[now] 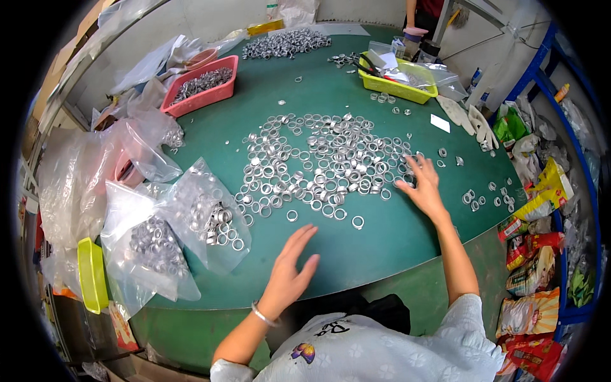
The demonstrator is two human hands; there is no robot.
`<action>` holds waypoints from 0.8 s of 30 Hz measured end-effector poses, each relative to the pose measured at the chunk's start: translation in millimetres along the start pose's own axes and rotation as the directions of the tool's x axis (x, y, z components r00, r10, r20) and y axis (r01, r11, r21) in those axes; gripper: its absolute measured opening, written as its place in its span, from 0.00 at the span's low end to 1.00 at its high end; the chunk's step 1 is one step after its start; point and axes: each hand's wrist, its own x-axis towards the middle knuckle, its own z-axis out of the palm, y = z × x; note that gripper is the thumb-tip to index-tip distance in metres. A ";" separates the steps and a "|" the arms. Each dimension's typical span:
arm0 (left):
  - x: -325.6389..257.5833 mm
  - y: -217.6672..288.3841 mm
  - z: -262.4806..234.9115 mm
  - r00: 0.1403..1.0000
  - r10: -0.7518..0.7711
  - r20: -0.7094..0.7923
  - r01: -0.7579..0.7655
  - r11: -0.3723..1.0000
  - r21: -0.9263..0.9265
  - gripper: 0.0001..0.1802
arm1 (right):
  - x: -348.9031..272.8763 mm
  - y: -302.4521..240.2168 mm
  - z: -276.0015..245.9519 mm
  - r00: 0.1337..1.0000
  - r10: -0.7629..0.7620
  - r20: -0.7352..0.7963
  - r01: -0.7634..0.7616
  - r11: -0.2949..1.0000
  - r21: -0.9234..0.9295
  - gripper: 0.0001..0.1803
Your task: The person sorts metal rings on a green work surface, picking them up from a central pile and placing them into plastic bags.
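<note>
A broad spread of silver metal rings [324, 159] covers the middle of the green table [375, 245]. At the right edge of that spread, my right hand [421, 183] is open, thumb and fingers apart, beside a few of the rings. My left hand [293, 270] hovers near the table's front edge, open, with nothing in it. A clear plastic bag [207, 216] lies to its left, with rings gathered at its mouth. Next to that bag sits another clear bag [153, 251] filled with rings.
A red basket [200, 89] of small metal parts stands at the back left, a parts pile [286, 43] behind it. At the back right are a yellow-green basket [400, 79] and white gloves [468, 118]. Loose rings [474, 198] lie far right, near a blue rack [589, 191].
</note>
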 end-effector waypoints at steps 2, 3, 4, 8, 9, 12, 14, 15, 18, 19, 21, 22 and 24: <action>25.9 -5.9 11.8 0.996 0.063 0.067 -0.082 0.939 0.333 0.31 | 11.0 -17.2 13.4 0.994 -0.044 0.098 0.042 0.999 0.025 0.39; 43.6 -10.8 17.5 0.993 0.095 0.069 -0.116 0.896 0.430 0.33 | 15.5 -25.9 20.7 0.989 -0.055 0.139 0.049 0.998 0.047 0.39; 63.2 -16.4 21.0 0.990 0.124 0.070 -0.143 0.838 0.526 0.34 | 20.2 -39.2 23.4 0.977 -0.092 0.193 0.091 0.996 0.013 0.39; 109.6 -34.0 41.5 0.988 0.114 0.104 -0.154 0.708 0.689 0.38 | 6.8 -77.9 32.9 0.939 -0.244 0.241 0.236 0.970 0.062 0.38; 110.9 -37.0 43.2 0.981 0.137 0.139 -0.195 0.677 0.710 0.38 | -1.6 -86.0 29.2 0.918 -0.285 0.276 0.282 0.958 0.052 0.38; 102.4 -43.0 39.6 0.949 0.219 0.228 -0.316 0.621 0.718 0.35 | -24.3 -98.4 22.8 0.898 -0.356 0.258 0.336 0.934 0.118 0.38; 90.0 -43.8 33.9 0.947 0.205 0.248 -0.320 0.691 0.649 0.34 | -37.5 -99.2 20.4 0.866 -0.401 0.298 0.355 0.914 0.199 0.40; 82.6 -42.6 32.8 0.945 0.198 0.259 -0.319 0.725 0.611 0.33 | -44.4 -101.1 17.6 0.848 -0.423 0.318 0.360 0.902 0.239 0.41; 59.4 -37.2 28.5 0.951 0.167 0.259 -0.295 0.737 0.609 0.31 | -69.7 -116.5 11.5 0.823 -0.418 0.386 0.357 0.907 0.221 0.42; 52.5 -36.0 25.7 0.952 0.147 0.268 -0.286 0.737 0.613 0.30 | -76.6 -120.4 10.2 0.820 -0.420 0.390 0.357 0.907 0.225 0.43; 39.8 -30.2 20.2 0.957 0.122 0.262 -0.270 0.702 0.659 0.28 | -81.6 -124.0 2.8 0.783 -0.450 0.429 0.352 0.890 0.291 0.40; 32.2 -28.2 18.2 0.962 0.116 0.248 -0.260 0.672 0.694 0.27 | -81.3 -123.6 -2.5 0.752 -0.481 0.451 0.356 0.872 0.337 0.39; 18.8 -18.4 13.5 0.975 0.121 0.184 -0.217 0.681 0.699 0.25 | -71.9 -123.2 -12.4 0.708 -0.513 0.485 0.310 0.843 0.439 0.34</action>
